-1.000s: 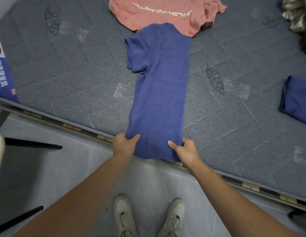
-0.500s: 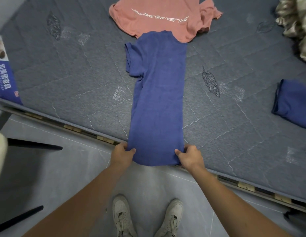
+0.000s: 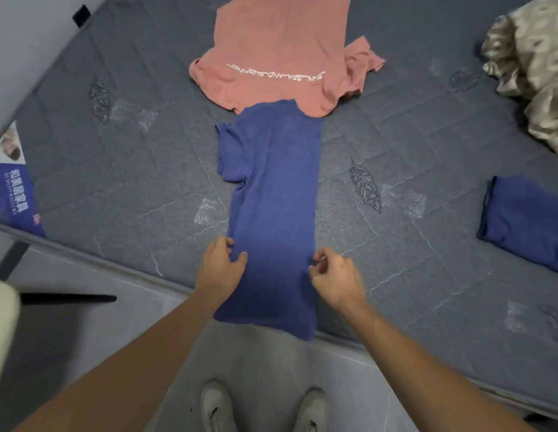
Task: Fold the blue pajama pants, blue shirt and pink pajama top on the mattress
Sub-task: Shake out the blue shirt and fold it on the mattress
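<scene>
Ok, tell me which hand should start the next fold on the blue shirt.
Left, probably. The left hand already pinches the blue shirt at its edge, thumb on the cloth. The right hand hovers at the opposite edge, fingers curled, apparently gripping nothing.

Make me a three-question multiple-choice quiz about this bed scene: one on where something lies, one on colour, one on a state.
1. Where is the folded blue bundle?
A. floor
B. right side of the mattress
C. on the pink top

2. Colour of the pink top's lettering?
A. white
B. black
C. yellow

3. The blue shirt is:
A. rolled up
B. hanging
C. lengthwise-folded strip

Answers: 1 B, it lies by the right edge. 2 A, pale letters on pink. 3 C, one sleeve shows; left hand and right hand flank it.
</scene>
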`<state>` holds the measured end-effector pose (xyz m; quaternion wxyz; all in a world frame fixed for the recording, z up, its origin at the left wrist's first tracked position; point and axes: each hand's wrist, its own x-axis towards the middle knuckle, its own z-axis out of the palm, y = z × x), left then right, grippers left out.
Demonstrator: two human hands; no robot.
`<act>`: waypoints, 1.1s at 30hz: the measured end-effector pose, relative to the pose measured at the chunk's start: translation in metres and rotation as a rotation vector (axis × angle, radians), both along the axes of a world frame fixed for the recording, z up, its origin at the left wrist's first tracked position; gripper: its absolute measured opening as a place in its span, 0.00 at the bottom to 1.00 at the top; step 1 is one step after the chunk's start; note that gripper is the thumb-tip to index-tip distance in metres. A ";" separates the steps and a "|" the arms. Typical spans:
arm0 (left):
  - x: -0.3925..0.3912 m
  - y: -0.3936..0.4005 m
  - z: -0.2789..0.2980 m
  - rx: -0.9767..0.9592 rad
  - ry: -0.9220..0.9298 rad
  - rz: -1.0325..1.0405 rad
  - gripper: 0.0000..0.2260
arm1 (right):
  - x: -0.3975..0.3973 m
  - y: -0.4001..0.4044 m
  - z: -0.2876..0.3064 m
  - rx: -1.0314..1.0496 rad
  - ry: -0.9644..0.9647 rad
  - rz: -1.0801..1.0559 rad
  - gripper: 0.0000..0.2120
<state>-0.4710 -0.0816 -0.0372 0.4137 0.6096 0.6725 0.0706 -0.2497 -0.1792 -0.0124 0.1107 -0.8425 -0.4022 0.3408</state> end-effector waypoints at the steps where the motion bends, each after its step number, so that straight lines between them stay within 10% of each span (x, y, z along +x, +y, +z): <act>1: 0.006 0.010 0.000 -0.009 -0.013 0.001 0.17 | 0.003 0.011 -0.001 0.021 0.006 0.050 0.10; 19: 0.048 0.275 -0.062 -0.282 -0.465 0.519 0.44 | 0.019 0.338 -0.064 0.250 -0.299 0.629 0.22; 25: 0.058 0.297 -0.063 -0.219 -0.362 0.180 0.07 | 0.004 0.434 -0.055 0.308 -0.362 0.948 0.33; 33: 0.042 0.287 -0.068 0.006 -0.412 0.138 0.09 | -0.039 0.499 -0.044 -0.115 -0.245 1.304 0.27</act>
